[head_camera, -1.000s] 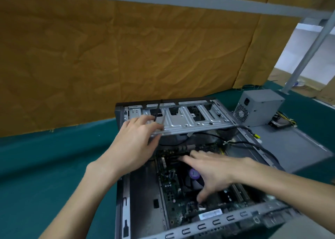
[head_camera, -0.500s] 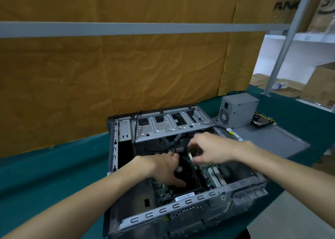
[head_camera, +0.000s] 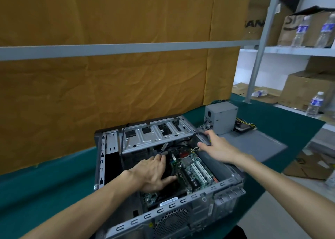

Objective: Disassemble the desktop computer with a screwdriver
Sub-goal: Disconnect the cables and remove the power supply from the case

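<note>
The open desktop case [head_camera: 181,200] lies on its side on the green table, with the green motherboard [head_camera: 192,168] exposed inside. My left hand [head_camera: 154,173] rests flat on the black cooler in the middle of the board, fingers spread. At the case's right wall, my right hand [head_camera: 219,148] grips a black cable [head_camera: 198,134] that loops up out of the case. The metal drive cage [head_camera: 155,133] spans the far end. No screwdriver is in view.
A grey power supply [head_camera: 221,117] stands behind the case on the removed side panel [head_camera: 253,144], with a small drive and wires [head_camera: 243,127] beside it. Shelves with boxes and water bottles [head_camera: 315,104] stand at the right. Brown paper covers the back wall.
My left hand dropped from the drive cage onto the cooler. My right hand moved from the middle of the board to the case's right wall, with the cable. The view has tilted up.
</note>
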The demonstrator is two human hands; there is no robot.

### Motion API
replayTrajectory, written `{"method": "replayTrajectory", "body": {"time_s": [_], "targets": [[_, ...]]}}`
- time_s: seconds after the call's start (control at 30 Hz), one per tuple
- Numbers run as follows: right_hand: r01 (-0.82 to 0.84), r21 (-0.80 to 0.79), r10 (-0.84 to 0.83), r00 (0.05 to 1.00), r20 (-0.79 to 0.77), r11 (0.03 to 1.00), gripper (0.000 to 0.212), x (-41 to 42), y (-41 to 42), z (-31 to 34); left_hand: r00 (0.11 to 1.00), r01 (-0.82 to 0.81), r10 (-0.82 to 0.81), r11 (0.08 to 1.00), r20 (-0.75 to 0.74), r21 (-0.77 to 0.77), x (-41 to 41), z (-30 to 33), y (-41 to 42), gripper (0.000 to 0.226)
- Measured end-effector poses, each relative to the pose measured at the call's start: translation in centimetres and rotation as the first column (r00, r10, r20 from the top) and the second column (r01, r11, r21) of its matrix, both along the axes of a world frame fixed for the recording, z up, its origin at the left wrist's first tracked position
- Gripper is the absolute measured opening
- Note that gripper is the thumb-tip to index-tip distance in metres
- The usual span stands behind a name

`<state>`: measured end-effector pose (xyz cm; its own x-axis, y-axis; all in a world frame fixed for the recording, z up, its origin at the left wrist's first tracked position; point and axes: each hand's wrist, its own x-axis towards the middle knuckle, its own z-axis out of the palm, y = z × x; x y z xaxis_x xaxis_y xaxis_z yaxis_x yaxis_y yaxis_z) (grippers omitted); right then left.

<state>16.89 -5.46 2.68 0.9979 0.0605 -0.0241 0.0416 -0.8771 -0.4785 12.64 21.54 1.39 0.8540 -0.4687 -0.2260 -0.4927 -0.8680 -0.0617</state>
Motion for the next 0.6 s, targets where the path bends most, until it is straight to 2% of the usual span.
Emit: {"method": "replayTrajectory", "body": {"time_s": [0.1,0.33,0.43,0.6], "targets": [[-0.009,0.040,0.011,0.999,-0.045,0.999,0.067,0.1,-0.3,0.5,1.000,0.008,-0.008,1.000,-0.008,-0.024,0.0,-0.4,0.0,0.102],[0.031,0.096,-0.037,0.997,0.063,0.995,0.058,-1.1,0.4,-0.6,0.999,0.009,-0.008,1.000,0.031,-0.030,1.5,-1.4,-1.1,0.096],[0.051,0.065,-0.057,0.993,0.102,0.997,0.058,-1.4,0.4,-0.6,0.998,-0.035,0.037,0.998,0.047,-0.057,2.6,-1.1,-0.9,0.092],[0.062,-0.041,-0.056,0.988,0.143,0.997,0.056,-1.5,0.7,-0.5,0.998,-0.014,0.020,0.994,0.054,-0.105,3.3,-1.0,-0.5,0.088]]}}
